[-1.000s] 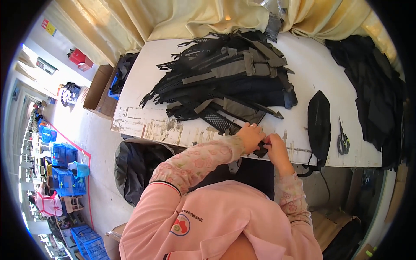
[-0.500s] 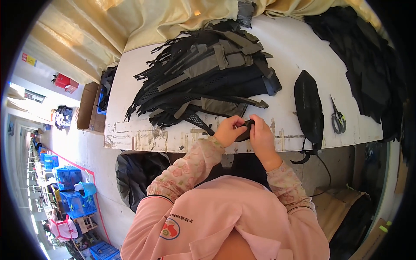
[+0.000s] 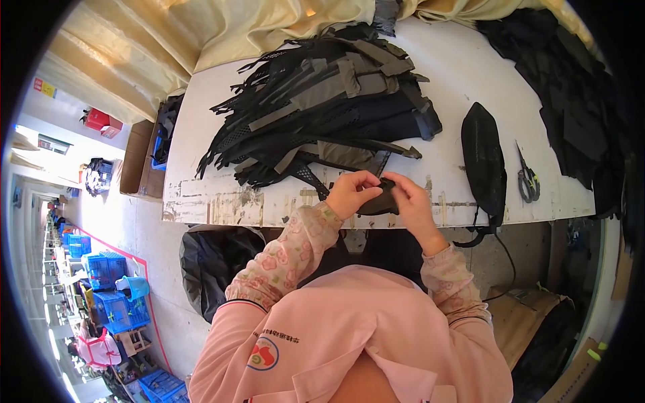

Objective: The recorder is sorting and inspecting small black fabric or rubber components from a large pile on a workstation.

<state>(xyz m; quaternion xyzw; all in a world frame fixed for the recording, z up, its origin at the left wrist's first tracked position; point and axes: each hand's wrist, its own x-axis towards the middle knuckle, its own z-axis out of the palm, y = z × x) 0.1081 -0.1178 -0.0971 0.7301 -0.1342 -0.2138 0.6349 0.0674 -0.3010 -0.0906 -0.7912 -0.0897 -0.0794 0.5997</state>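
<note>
Close to the table's front edge, my left hand and my right hand pinch a small black fabric piece between them. The fingertips nearly meet at its top edge, and part of the piece is covered by them. Just beyond my hands lies a large pile of black and dark grey fabric strips, some of them mesh. One mesh strip reaches down beside my left hand. A long black fabric pouch rests to the right, with straps hanging over the edge. Scissors with dark handles lie beyond it.
The white table has a stained, worn front edge. More black fabric heaps at the far right. A dark bag stands below the table at left, cardboard at lower right. Blue crates line the floor at left.
Both hands have shifted slightly, and the black fabric piece now hangs more visibly between them. The right hand's fingers have turned inward toward the left. The whole view has shifted a little.
</note>
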